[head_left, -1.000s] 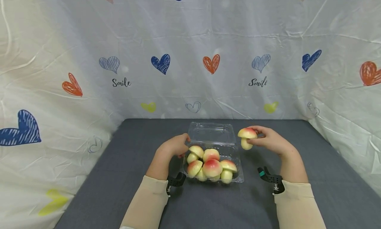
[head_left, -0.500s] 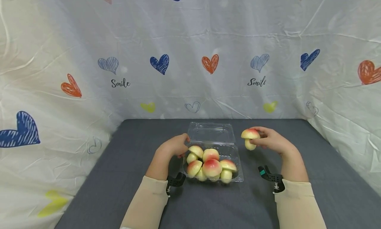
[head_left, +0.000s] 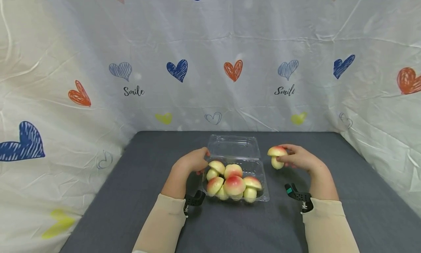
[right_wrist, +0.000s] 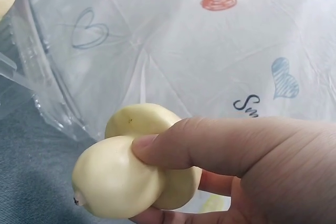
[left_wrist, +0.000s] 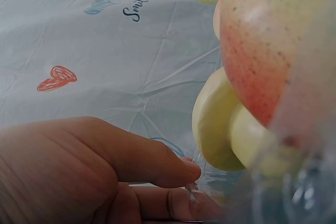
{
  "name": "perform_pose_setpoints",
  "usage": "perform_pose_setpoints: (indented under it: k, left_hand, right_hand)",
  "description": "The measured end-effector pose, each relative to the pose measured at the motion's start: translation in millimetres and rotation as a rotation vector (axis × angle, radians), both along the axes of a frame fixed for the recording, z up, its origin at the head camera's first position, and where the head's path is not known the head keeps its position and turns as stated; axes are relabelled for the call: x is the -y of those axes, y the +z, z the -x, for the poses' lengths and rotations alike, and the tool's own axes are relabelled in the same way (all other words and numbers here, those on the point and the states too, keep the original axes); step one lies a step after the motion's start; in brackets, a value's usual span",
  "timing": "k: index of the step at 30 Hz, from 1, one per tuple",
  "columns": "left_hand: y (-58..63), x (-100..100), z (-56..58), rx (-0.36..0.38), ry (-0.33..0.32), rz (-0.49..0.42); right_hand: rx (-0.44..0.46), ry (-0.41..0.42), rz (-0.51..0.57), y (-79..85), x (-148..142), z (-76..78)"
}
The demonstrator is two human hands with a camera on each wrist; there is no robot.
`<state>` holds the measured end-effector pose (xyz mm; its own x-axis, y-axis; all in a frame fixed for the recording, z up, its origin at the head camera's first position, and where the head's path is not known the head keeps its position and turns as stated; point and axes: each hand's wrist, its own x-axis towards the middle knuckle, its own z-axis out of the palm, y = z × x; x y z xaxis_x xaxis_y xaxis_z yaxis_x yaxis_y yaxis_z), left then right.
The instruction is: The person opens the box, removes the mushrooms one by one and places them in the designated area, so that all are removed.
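A clear plastic clamshell box [head_left: 265, 194] lies with its lid folded back, holding several mushroom-shaped pieces [head_left: 234, 186] with yellow stems and red-blushed caps. At the box's left side, my left hand [head_left: 192, 161] pinches the plastic edge between thumb and fingers, as the left wrist view shows. To the right of the box, my right hand [head_left: 300, 158] grips one toy mushroom [head_left: 277, 151] by thumb and fingers, cap up and stem down. In the right wrist view the mushroom's pale stem [right_wrist: 118, 177] faces the camera, the thumb pressed on it.
The box's lid [head_left: 233, 146] lies toward the back of the dark grey tabletop [head_left: 236, 227]. Behind the table hangs a white curtain [head_left: 204, 88] printed with hearts. Black straps [head_left: 299, 196] with cameras are worn on both wrists.
My right hand has moved slightly to the right and then lower with the mushroom, away from the box. My left hand and the box have stayed in place.
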<state>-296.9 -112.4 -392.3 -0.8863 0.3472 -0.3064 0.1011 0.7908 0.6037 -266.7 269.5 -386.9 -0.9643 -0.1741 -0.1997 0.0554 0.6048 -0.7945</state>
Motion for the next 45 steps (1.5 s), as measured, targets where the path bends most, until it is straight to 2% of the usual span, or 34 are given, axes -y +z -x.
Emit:
perform_pose_setpoints:
  k: [9, 20, 30, 45]
  left_hand:
    - [0.4, -1, -0.1, -0.004, 0.000, 0.001]
    - [2.4, -1, -1.8, -0.011, 0.007, -0.009]
    - [0.7, 0, -1.4, -0.008, 0.001, -0.009]
    - [0.3, 0, -1.4, -0.003, 0.000, -0.015]
  right_hand:
    - [0.061, -0.014, -0.031, -5.8, 0, 2.2]
    - [0.075, 0.007, -0.085, -10.0, 4, 3.2]
    - [0.093, 0.008, -0.120, -21.1, 7, 7.5]
    - [0.104, -0.026, -0.180, -26.6, 12, 11.6]
